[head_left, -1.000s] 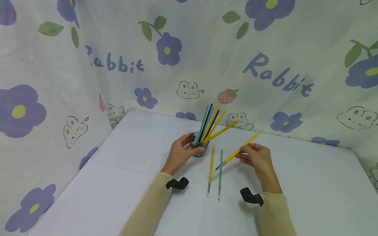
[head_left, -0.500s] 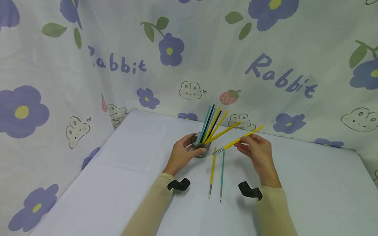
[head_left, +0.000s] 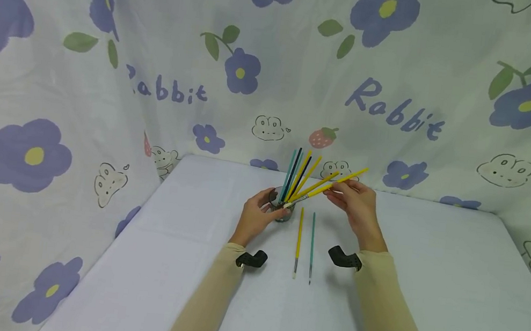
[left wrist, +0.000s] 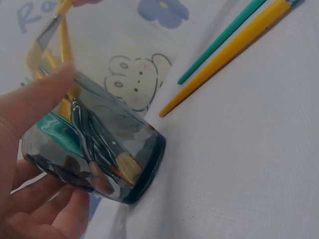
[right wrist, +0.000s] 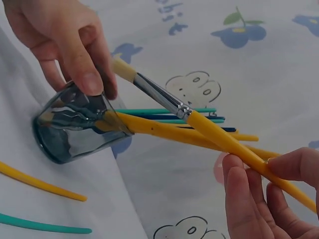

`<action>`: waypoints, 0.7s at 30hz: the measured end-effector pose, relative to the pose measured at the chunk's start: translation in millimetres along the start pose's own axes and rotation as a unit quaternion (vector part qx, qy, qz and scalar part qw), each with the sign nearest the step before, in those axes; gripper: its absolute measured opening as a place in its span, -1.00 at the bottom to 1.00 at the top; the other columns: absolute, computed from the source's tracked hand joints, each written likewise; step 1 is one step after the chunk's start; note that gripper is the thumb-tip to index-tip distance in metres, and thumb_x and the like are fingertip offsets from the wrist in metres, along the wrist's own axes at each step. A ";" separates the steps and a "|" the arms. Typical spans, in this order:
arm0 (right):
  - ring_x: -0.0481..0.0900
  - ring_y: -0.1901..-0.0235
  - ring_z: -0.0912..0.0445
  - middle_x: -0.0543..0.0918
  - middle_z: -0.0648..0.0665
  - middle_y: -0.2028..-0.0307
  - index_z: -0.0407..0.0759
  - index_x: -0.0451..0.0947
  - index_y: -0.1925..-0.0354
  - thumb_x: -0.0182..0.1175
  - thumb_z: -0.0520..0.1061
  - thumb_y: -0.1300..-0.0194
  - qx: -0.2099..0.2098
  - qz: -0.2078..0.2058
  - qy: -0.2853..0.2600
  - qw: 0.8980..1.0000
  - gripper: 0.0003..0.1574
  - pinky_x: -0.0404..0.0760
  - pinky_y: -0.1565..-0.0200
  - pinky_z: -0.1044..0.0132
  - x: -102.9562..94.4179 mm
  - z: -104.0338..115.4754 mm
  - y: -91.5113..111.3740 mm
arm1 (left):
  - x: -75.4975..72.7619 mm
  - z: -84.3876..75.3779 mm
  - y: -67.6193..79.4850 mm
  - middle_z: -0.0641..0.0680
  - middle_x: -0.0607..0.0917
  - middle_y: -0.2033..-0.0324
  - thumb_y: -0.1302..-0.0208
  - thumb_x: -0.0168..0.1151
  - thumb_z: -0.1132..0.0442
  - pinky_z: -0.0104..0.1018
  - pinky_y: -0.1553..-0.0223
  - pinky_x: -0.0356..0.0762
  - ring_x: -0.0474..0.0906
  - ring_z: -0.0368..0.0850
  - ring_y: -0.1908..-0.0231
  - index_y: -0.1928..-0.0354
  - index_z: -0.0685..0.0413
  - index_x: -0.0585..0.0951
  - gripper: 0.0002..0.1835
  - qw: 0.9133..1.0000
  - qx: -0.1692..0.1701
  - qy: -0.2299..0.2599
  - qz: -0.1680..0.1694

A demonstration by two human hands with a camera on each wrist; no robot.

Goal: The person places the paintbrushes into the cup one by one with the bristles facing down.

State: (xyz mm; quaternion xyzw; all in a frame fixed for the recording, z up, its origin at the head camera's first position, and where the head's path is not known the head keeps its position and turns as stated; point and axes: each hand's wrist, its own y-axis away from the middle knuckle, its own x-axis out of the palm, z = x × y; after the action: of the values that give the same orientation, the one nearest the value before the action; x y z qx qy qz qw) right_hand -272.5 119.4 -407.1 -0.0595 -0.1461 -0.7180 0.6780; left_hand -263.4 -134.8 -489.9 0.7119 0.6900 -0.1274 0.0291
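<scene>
My left hand [head_left: 255,215] grips a smoky glass cup [left wrist: 119,144] around its side, thumb at the rim. Inside the cup, several paintbrushes with teal, dark blue and yellow handles stand bristles down and lean to the right. A yellow paintbrush [right wrist: 214,134] is pinched between the thumb and fingers of my right hand [head_left: 356,204]. Its pale bristles [right wrist: 123,68] are at the cup's mouth, close to my left thumb, and its handle slants up to the right. On the table in front of the cup lie another yellow paintbrush [head_left: 298,244] and a thin teal paintbrush [head_left: 312,248], side by side.
A white cloth covers the table [head_left: 147,272]. Behind it and along the left hangs a curtain [head_left: 286,65] printed with purple flowers, rabbits and lettering. A black wrist mount [head_left: 252,258] sits on the left sleeve, and another black mount [head_left: 344,258] on the right.
My right hand has moved left and up, bringing the yellow paintbrush's bristles from above the lying brushes to the cup's mouth. The left hand still holds the cup.
</scene>
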 end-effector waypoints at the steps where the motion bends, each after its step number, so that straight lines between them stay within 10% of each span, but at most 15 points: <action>1: 0.79 0.35 0.11 0.69 -0.12 0.26 -0.35 0.45 0.04 0.24 -0.25 -0.32 -0.003 0.001 -0.003 1.000 -0.71 0.77 0.13 0.29 1.3 0.4 -1.1 | 0.0 -0.3 0.1 0.10 0.55 -0.27 0.07 0.59 -0.06 -0.08 -0.37 0.45 0.43 0.04 -0.35 -0.40 0.07 0.38 -0.03 1.000 0.000 -0.001 -0.001; 21: 0.79 0.39 0.11 0.73 -0.05 0.39 -0.32 0.49 0.17 0.28 -0.24 -0.28 -0.065 0.009 0.069 0.995 -0.79 0.78 0.18 0.27 32.6 8.4 -6.6 | -0.8 -3.6 1.9 0.09 0.55 -0.27 0.06 0.57 -0.10 -0.13 -0.37 0.45 0.44 -0.03 -0.34 -0.39 0.05 0.39 -0.04 1.000 -0.006 0.003 -0.002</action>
State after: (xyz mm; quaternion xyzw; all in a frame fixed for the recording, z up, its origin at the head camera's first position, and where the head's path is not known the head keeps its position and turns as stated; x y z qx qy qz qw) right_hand -282.3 91.0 -390.7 -0.0547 -0.0514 -0.7220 0.6878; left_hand -261.0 -134.9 -486.5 0.7105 0.6925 -0.1213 0.0313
